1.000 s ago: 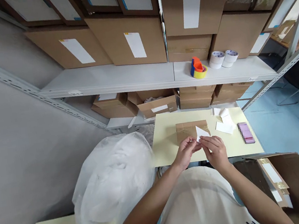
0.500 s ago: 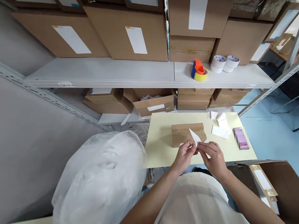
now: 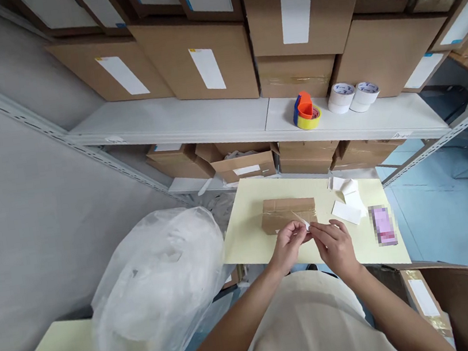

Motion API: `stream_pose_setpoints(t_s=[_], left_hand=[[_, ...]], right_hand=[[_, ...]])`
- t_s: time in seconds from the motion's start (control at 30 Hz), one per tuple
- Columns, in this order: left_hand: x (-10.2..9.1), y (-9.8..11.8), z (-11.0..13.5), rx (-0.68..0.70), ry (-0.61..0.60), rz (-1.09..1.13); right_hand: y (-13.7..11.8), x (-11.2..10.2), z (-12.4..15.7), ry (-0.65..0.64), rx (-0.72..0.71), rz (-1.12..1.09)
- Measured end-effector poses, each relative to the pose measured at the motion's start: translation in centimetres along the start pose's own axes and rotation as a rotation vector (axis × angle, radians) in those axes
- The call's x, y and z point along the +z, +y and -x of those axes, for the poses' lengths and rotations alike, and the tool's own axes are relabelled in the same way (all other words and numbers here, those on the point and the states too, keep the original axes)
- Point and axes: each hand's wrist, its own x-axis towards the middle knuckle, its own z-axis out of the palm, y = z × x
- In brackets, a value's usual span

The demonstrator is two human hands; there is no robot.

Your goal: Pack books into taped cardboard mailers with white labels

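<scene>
"Where is the white slip (image 3: 306, 225)?"

"A little right of and below the frame's centre, its thin edge turned towards us. I can't tell whether it touches the cardboard box (image 3: 286, 209) behind it."

"And the hands?"

"Nearly meeting. The left hand (image 3: 286, 247) and right hand (image 3: 336, 245) each pinch it with thumb and fingers, probably because something so thin suits fingertips better than palms."

"Why is the box there?"

"It lies flat on the worktop (image 3: 244, 249), just beyond the fingers, presumably to stay within easy reach."

"And the loose papers (image 3: 346, 212)?"

"Right of the box, apart from it, perhaps so they don't crowd the hands."
</scene>
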Motion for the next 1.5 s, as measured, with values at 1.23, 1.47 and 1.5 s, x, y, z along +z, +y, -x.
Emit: stream_pose_setpoints(t_s=[1.23, 1.47, 1.5], left_hand=[[6.1, -1.6, 0.4, 0.269, -0.028, -0.556], [4.5, -1.5, 0.7, 0.259, -0.017, -0.630], [4.0, -1.3, 0.6, 0.257, -0.017, -0.633]], right_hand=[[4.1, -4.5, 1.1, -0.099, 0.500, -0.841], [3.2, -3.1, 1.1, -0.136, 0.537, -0.878], [3.0, -2.8, 1.0, -0.139, 0.532, -0.877]])
